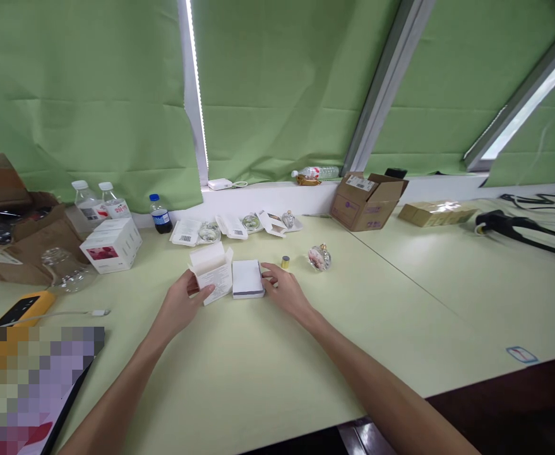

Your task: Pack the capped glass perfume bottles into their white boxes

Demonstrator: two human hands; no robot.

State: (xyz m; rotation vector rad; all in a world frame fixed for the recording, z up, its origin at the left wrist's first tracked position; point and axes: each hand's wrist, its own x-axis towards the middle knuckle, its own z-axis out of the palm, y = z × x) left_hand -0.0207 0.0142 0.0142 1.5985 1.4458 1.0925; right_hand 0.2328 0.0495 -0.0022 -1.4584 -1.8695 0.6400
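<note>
My left hand (182, 298) grips an opened white carton (214, 272) with its flaps up and printed text on the side. Beside the carton, a flat white box (247, 278) with a dark band along its lower edge lies on the table. My right hand (286, 291) is closed at that box's right edge, thumb and fingers against it; the contact is partly hidden. Just beyond the right hand stands a small gold cap (285, 261). Farther right is a round glass perfume bottle (319, 258) with a gold neck.
Opened white packs (232, 227) with glass bottles line the back. At left are stacked white boxes (112, 245), a clear jar (66, 270) and a blue-capped bottle (160, 215). A cardboard box (367, 202), a gold box (437, 213) and a black stand (518, 230) occupy the right.
</note>
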